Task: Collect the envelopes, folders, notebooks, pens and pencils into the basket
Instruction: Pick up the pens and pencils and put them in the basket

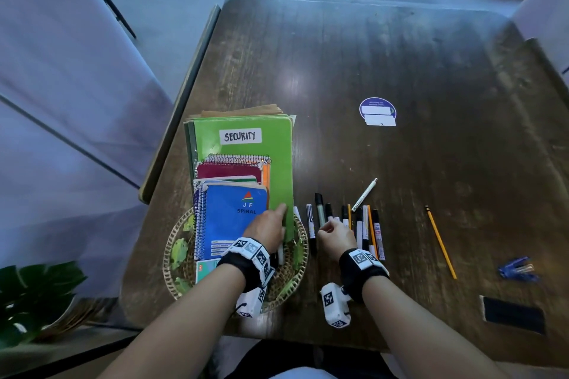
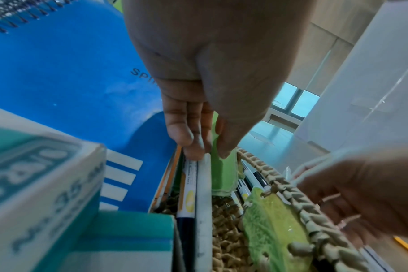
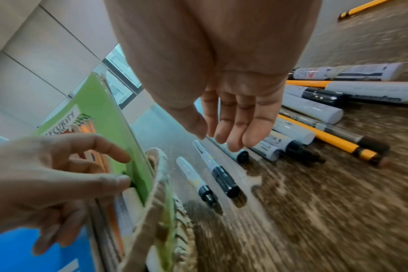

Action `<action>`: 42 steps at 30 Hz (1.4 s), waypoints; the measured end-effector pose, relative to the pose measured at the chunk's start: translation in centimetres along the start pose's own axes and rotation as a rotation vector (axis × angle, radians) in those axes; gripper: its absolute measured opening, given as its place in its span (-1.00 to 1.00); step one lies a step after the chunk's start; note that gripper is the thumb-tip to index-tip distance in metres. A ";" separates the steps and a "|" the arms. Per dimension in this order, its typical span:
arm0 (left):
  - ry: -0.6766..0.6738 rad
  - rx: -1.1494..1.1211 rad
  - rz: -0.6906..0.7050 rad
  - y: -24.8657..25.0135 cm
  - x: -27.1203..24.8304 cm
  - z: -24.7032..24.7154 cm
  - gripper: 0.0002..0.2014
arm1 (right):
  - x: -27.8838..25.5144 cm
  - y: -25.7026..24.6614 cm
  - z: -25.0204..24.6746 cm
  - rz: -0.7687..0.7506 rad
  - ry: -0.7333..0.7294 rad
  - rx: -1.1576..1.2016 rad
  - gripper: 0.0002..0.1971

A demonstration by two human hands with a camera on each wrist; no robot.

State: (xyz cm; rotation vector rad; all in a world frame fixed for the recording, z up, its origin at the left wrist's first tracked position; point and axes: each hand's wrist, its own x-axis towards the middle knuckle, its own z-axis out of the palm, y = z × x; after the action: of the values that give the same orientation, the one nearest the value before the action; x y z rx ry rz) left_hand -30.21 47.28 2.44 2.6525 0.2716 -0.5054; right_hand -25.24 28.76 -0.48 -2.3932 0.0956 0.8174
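A dark, scuffed wooden tabletop (image 1: 400,71) carries, near its left front edge, a round woven wicker basket (image 1: 300,268). A large green card folder labelled SECURITY (image 1: 277,163) overhangs the basket's far rim, with a blue spiral notebook (image 1: 228,224) stacked on it. A row of white and black marker pens (image 1: 363,224) lies on the tabletop just right of the basket; one yellow pencil (image 1: 440,243) sits further right. The left hand (image 1: 268,226) presses the folder's edge, fingers holding slim white pens (image 2: 203,193) inside the basket. The right hand (image 1: 335,234) hovers, relaxed and empty, over the markers. They look light, smooth and likely to roll; pinching each mid-barrel seems safest.
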 end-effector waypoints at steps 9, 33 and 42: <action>0.058 -0.347 0.020 -0.5 -1.4 0.5 -0.78 | 1.6 0.6 0.3 0.009 0.083 -0.154 -0.87; 0.061 -0.864 -0.018 -0.1 -1.6 0.2 -0.85 | -4.2 -3.4 -1.0 -0.227 -0.126 0.166 -0.91; 0.145 -0.667 -0.087 -0.5 -1.5 0.1 -0.76 | -4.2 -1.8 -0.1 -0.168 -0.035 0.134 -0.84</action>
State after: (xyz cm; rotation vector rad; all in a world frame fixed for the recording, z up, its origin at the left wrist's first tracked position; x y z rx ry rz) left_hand -31.71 47.51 2.71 2.0305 0.5024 -0.1945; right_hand -28.10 29.69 2.90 -2.2265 -0.0620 0.7496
